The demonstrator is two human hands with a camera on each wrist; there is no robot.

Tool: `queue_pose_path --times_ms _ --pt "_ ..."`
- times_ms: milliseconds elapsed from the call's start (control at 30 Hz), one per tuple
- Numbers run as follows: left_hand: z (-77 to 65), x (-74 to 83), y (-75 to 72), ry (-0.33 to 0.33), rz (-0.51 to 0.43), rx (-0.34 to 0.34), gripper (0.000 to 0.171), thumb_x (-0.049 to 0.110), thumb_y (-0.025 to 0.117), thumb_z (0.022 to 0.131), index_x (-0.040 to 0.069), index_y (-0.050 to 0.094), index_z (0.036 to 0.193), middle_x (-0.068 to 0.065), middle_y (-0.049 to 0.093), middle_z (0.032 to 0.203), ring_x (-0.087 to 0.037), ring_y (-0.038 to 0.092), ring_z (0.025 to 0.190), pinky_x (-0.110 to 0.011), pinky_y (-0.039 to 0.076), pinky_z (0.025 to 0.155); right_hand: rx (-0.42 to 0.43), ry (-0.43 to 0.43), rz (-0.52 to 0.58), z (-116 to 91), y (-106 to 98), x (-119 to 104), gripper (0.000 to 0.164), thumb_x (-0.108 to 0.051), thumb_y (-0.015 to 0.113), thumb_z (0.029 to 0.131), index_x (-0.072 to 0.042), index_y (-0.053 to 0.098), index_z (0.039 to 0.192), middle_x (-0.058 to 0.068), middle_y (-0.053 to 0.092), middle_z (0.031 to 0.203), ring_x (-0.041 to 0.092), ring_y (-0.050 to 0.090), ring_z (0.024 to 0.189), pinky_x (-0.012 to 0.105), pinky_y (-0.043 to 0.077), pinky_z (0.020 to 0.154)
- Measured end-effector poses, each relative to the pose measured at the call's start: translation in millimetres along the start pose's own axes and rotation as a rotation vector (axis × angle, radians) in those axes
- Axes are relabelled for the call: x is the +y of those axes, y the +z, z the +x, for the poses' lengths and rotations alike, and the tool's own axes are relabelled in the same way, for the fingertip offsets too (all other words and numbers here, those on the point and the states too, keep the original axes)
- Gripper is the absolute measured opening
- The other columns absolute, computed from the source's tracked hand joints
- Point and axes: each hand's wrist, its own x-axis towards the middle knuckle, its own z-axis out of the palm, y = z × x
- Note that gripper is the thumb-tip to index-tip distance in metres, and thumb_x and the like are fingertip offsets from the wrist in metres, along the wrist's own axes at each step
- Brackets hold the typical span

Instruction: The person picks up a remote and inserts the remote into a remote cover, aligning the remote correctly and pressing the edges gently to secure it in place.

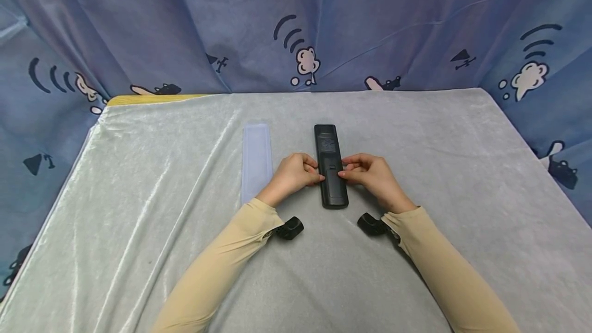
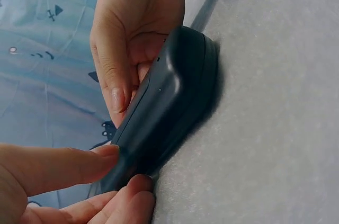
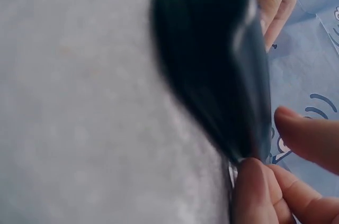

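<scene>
A black remote control [image 1: 329,153] lies back side up on the cloth, its battery cover facing me. From the left, my left hand [image 1: 296,173] grips its edge, thumb on the back and curled fingers along the side. My right hand [image 1: 372,176] holds the opposite edge with bent fingers and thumb. In the left wrist view the remote control [image 2: 169,91] shows its thick rounded end, with the left thumb and fingers lower down on it. The right wrist view shows the right fingertips [image 3: 251,181] against the remote's side.
A flat, pale translucent strip [image 1: 256,161] lies left of the remote, partly under the left wrist. Light grey velvety cloth [image 1: 462,168] covers the table. Behind it hangs a blue patterned curtain [image 1: 370,24]. A black camera mount [image 1: 290,228] sits at each wrist.
</scene>
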Motion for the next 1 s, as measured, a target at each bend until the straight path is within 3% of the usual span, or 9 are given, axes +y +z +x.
queue_pose_path --times_ms 133,300,500,667,800,933,1000 --pt "-1.8 0.7 -3.0 0.013 -0.017 -0.011 0.027 0.010 0.071 0.081 -0.003 0.064 0.104 -0.008 0.071 0.083 -0.006 0.060 0.062 -0.016 0.044 0.054 0.001 -0.021 0.033 0 1 -1 0.040 0.000 0.068 0.084 0.014 0.054 0.118 0.007 0.058 0.088 0.005 0.060 0.073 0.021 0.054 0.070" --pt "-7.4 1.1 -12.2 0.018 -0.074 -0.040 0.023 0.005 0.063 0.085 -0.003 0.063 0.106 -0.008 0.071 0.089 -0.013 0.066 0.072 -0.020 0.050 0.060 -0.004 -0.030 0.053 -2 3 -4 0.039 -0.002 0.068 0.084 0.014 0.055 0.117 0.008 0.060 0.090 0.007 0.062 0.075 0.022 0.054 0.072" --pt "-16.4 -2.4 -28.8 0.026 -0.049 -0.022 0.025 0.008 0.063 0.085 0.000 0.065 0.108 -0.006 0.070 0.088 -0.021 0.068 0.078 -0.026 0.054 0.066 -0.011 -0.057 0.072 -6 5 -10 0.037 -0.003 0.067 0.085 0.015 0.055 0.116 0.009 0.063 0.090 0.009 0.064 0.076 0.026 0.055 0.075" --pt "-28.3 -12.3 -48.7 0.030 -0.062 -0.009 0.027 0.010 0.064 0.087 -0.002 0.063 0.111 -0.009 0.069 0.092 -0.023 0.068 0.081 -0.029 0.055 0.069 -0.062 -0.064 0.051 -8 10 -17 0.034 -0.005 0.063 0.089 0.014 0.055 0.116 0.019 0.064 0.101 0.010 0.065 0.082 0.030 0.054 0.079" --pt "-37.3 -20.8 -68.9 0.023 -0.150 0.020 0.028 0.007 0.064 0.089 -0.008 0.060 0.112 -0.019 0.068 0.096 -0.023 0.068 0.083 -0.029 0.056 0.073 -0.118 -0.070 0.037 -7 20 -28 0.033 -0.007 0.061 0.091 0.013 0.055 0.118 0.026 0.062 0.110 0.016 0.065 0.088 0.032 0.054 0.082" --pt "-41.2 -24.1 -86.3 0.038 -0.266 0.030 0.027 0.002 0.060 0.090 -0.014 0.057 0.111 -0.029 0.064 0.102 -0.019 0.067 0.081 -0.031 0.056 0.076 -0.158 -0.073 0.029 -4 34 -39 0.035 -0.010 0.062 0.091 0.011 0.056 0.118 0.026 0.062 0.111 0.022 0.065 0.092 0.034 0.054 0.082" --pt "-42.3 -23.6 -93.4 0.036 -0.279 0.033 0.026 0.002 0.060 0.090 -0.014 0.057 0.109 -0.030 0.063 0.103 -0.017 0.066 0.080 -0.031 0.056 0.077 -0.177 -0.076 0.034 -3 41 -43 0.035 -0.011 0.063 0.090 0.011 0.056 0.118 0.025 0.062 0.111 0.024 0.065 0.093 0.035 0.054 0.082"
